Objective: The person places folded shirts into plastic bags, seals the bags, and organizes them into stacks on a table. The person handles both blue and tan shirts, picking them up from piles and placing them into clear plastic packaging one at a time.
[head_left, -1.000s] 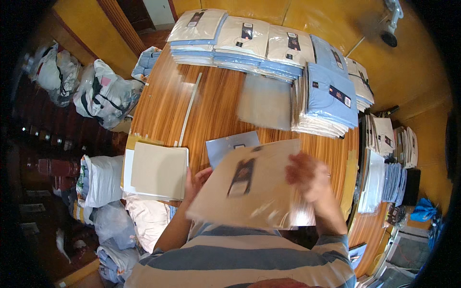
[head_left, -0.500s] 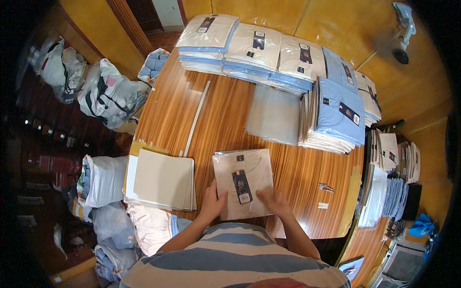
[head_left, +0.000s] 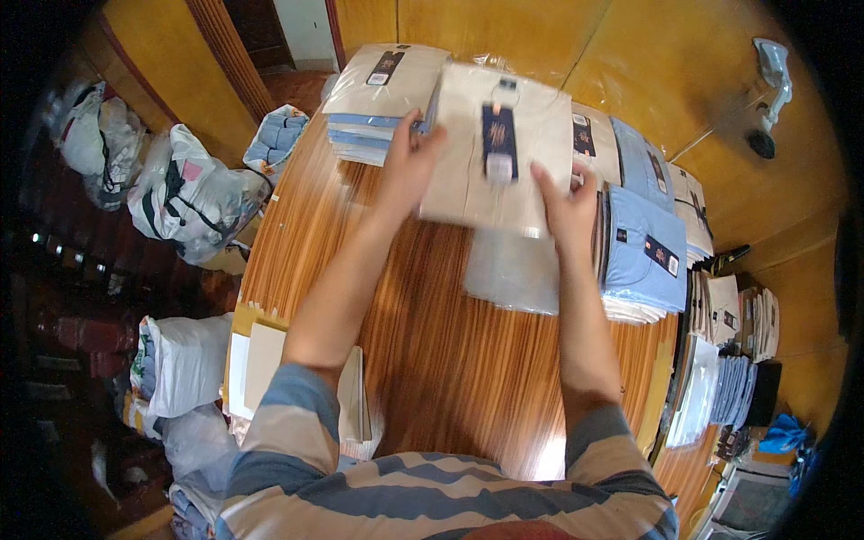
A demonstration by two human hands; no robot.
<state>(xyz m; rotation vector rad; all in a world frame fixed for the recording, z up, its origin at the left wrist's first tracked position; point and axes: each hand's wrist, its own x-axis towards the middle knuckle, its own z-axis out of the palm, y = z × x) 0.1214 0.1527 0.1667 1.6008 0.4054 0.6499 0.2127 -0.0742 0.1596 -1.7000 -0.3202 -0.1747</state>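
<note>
A folded beige shirt (head_left: 459, 171) in a clear bag, with a dark hang tag on its front, is held up over the far side of the table, slightly blurred by motion. My left hand (head_left: 412, 166) grips its left edge, and my right hand (head_left: 569, 202) grips its right edge. Behind it are stacks of bagged shirts; the one it overlaps is largely hidden. To its left stands a stack of beige and light blue shirts (head_left: 382, 81). Just below it lies a pile of clear plastic bags (head_left: 511, 274), partly covered by my right arm.
A blue-topped shirt stack (head_left: 643, 252) stands at the right of the wooden table (head_left: 423, 360). Beige cardboard sheets (head_left: 263, 360) lie at the near left, partly behind my left arm. Stuffed plastic sacks (head_left: 193, 193) line the floor on the left. A grey fixture (head_left: 774, 76) sits by the right wall.
Both hands have carried the bagged beige shirt from the table's near edge, up and away from me, to the far stacks. My arms are now stretched forward.
</note>
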